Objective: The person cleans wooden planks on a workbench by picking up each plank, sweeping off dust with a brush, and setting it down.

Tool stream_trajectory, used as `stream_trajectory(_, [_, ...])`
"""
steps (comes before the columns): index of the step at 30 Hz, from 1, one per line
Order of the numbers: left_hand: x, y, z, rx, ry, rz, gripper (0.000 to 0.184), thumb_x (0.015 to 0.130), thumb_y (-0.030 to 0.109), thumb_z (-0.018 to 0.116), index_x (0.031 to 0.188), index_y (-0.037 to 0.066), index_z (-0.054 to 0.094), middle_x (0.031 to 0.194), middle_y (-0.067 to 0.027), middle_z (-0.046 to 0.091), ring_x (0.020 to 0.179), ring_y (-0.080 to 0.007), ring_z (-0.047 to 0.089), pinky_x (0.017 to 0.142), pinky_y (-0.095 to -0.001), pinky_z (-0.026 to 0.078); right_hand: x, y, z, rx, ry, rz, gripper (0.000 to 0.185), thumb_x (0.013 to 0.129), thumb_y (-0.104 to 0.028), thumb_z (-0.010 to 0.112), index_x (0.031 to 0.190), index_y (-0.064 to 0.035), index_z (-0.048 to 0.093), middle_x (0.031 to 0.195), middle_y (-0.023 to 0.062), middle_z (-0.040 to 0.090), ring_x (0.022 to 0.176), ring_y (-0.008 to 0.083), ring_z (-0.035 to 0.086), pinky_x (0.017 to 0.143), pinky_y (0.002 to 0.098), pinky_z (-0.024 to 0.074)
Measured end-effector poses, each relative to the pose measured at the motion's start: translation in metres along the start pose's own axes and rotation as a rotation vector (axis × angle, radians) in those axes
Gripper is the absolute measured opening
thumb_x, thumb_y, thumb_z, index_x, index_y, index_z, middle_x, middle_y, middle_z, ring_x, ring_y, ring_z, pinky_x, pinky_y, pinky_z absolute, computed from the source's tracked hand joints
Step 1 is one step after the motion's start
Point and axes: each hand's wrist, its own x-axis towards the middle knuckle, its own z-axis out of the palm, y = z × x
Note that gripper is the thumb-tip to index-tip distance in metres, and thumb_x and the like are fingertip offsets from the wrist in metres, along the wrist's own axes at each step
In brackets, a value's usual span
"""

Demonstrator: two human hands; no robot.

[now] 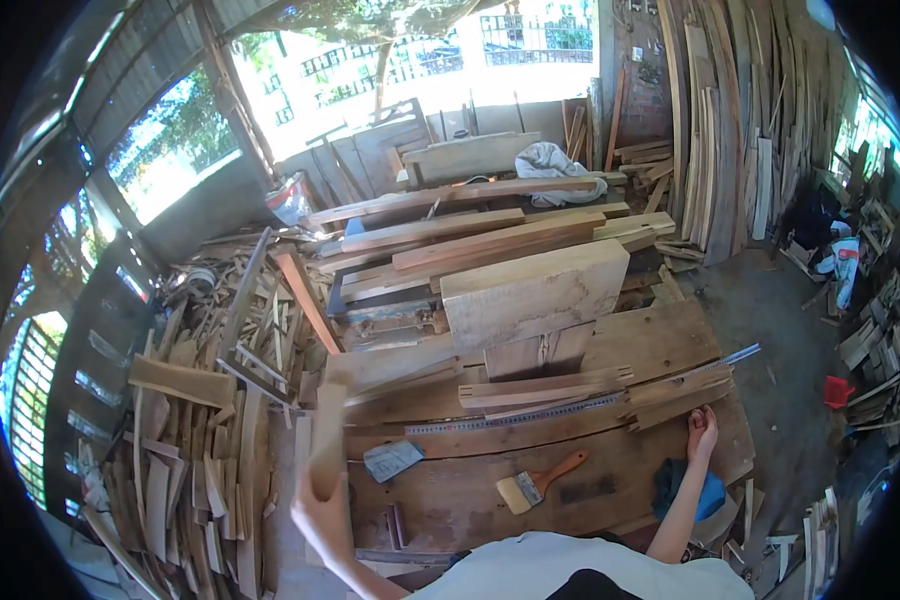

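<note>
My left hand (320,508) is closed around the lower end of a pale wooden board (328,430), held upright at the left edge of the workbench and slightly blurred. Over the bench's right side, my right hand (703,432) has its fingers curled, with nothing visible in them. Close to it lie slotted wood strips (675,398) and a steel ruler (515,415). A paintbrush (542,482) with an orange-brown handle rests on the bench top (450,500). Left of it are a grey-blue flat pad (393,460) and a small dark wooden bar (397,526).
A thick plank (535,290) stands on edge across a wooden block (540,352) mid-bench. Long boards (500,240) are stacked behind. Scrap wood (195,480) piles up on the left, and tall planks (715,130) lean at the back right. A blue cloth (705,495) lies by my right forearm.
</note>
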Motion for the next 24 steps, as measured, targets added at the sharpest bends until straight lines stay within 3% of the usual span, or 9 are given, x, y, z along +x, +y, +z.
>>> stream_trajectory(3, [-0.006,0.019,0.022,-0.087,-0.265,0.157,0.051,0.07,0.011,0.084,0.119,0.009,0.068,0.108,-0.0163,0.072,0.099,-0.0342,0.07,0.086,-0.0403,0.055,0.0,0.001,-0.002,0.024,-0.019,-0.006,0.026,0.101,-0.014,0.054,0.121,0.0021,0.057,0.099,0.011,0.065,0.088,0.0206,0.063,0.085,0.0324,0.0537])
stream_trajectory(8, [-0.034,0.025,0.093,-0.089,-0.834,0.434,0.046,0.076,0.026,0.08,0.118,0.012,0.068,0.112,-0.0135,0.071,0.103,-0.0345,0.067,0.087,-0.0416,0.053,0.002,0.003,-0.003,0.039,0.013,-0.032,0.028,0.102,-0.014,0.052,0.123,0.0037,0.056,0.098,0.0151,0.066,0.086,0.0226,0.064,0.085,0.0344,0.0542])
stream_trajectory(11, [-0.057,0.024,0.139,-0.1,-1.002,0.622,0.048,0.079,0.031,0.076,0.122,0.013,0.065,0.121,-0.0129,0.067,0.111,-0.0327,0.064,0.093,-0.0428,0.052,0.0,0.003,-0.002,0.054,-0.011,-0.004,0.027,0.101,-0.014,0.051,0.122,0.0035,0.056,0.097,0.016,0.066,0.085,0.0223,0.064,0.084,0.0352,0.0538])
stream_trajectory(13, [-0.074,0.021,0.167,-0.143,-0.977,0.714,0.051,0.079,0.03,0.076,0.125,0.014,0.063,0.125,-0.0124,0.066,0.112,-0.0332,0.063,0.094,-0.0424,0.052,-0.005,0.002,0.003,0.046,0.013,-0.011,0.027,0.101,-0.013,0.051,0.121,0.0035,0.056,0.097,0.0159,0.066,0.085,0.0224,0.064,0.084,0.0351,0.0538])
stream_trajectory(18, [-0.1,0.008,0.218,-0.193,-0.975,0.72,0.05,0.08,0.028,0.076,0.122,0.006,0.06,0.132,-0.016,0.061,0.12,-0.0344,0.058,0.103,-0.0447,0.046,0.002,0.004,-0.002,0.045,0.03,0.004,0.026,0.101,-0.013,0.051,0.121,0.0034,0.056,0.095,0.015,0.066,0.085,0.0228,0.065,0.083,0.035,0.0543])
stream_trajectory(24, [-0.104,-0.005,0.239,-0.224,-0.907,0.734,0.054,0.082,0.029,0.075,0.123,0.0,0.056,0.142,-0.0198,0.052,0.13,-0.0369,0.05,0.111,-0.0472,0.04,0.0,0.001,0.001,0.008,0.025,-0.002,0.026,0.101,-0.013,0.051,0.121,0.0037,0.056,0.098,0.0156,0.066,0.087,0.0231,0.065,0.085,0.0351,0.0549])
